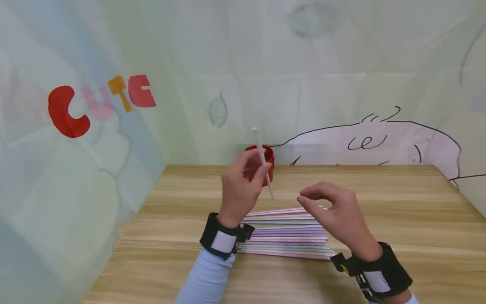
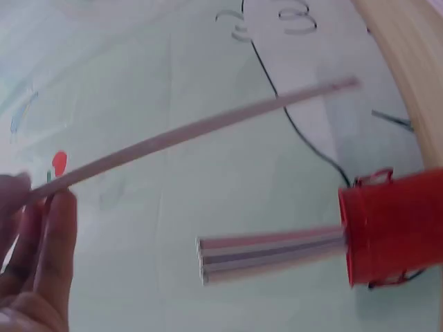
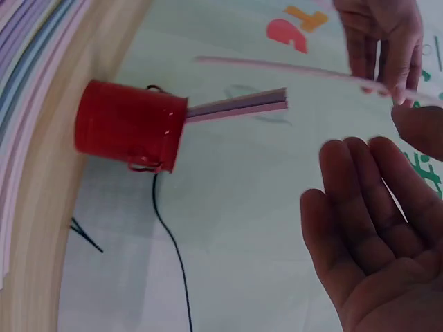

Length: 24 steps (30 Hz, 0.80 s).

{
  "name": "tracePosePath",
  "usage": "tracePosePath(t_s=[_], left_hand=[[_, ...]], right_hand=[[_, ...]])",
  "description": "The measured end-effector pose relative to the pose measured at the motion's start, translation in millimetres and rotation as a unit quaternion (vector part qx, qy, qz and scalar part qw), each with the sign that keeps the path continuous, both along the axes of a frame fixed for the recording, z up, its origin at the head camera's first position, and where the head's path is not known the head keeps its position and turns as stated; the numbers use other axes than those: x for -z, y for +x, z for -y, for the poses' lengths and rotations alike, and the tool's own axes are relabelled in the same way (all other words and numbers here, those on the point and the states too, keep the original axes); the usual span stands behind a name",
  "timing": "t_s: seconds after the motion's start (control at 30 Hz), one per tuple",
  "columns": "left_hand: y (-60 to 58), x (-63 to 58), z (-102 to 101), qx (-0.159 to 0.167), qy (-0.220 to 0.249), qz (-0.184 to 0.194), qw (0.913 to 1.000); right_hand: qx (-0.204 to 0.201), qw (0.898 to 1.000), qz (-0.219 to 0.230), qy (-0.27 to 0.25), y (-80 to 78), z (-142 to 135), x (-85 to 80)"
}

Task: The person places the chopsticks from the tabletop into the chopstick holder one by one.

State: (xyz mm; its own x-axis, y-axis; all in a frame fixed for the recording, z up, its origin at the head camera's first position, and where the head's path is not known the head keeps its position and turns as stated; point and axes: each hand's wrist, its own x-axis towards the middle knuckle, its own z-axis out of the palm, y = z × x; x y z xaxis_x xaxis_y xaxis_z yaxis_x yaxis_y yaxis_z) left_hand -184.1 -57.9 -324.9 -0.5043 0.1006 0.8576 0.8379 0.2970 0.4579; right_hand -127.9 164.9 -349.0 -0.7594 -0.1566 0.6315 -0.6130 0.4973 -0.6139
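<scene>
My left hand (image 1: 240, 185) pinches a thin, pale pink straw-like stick (image 1: 258, 141) between thumb and fingers, raised above the table and tilted. Behind it stands a small red bucket (image 1: 271, 162), partly covered by that hand in the head view. Several similar sticks (image 2: 277, 252) poke out of the bucket's mouth in the left wrist view. My right hand (image 1: 343, 211) hovers over the right end of a spread of pastel sticks (image 1: 288, 236). Its thumb and forefinger come close together with nothing between them, and the right wrist view shows the fingers loosely extended.
The spread of pink, purple, green and blue sticks lies flat across the wooden table (image 1: 182, 211). A pale printed cloth (image 1: 190, 105) hangs behind the table, close to the bucket, with coloured letters (image 1: 68, 112) on its left part.
</scene>
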Motion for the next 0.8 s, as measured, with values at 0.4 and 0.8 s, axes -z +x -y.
tracePosePath(t_s=[0.4,0.8], left_hand=[[-25.7,-1.5,34.9,-0.111,0.161,-0.067,0.9785],[-52.0,7.1,26.6,-0.131,0.145,-0.030,0.9803]], right_hand=[[-0.077,0.973,0.133,0.173,-10.4,1.0,17.9],[-0.122,0.937,0.209,0.252,-13.9,2.3,36.1]])
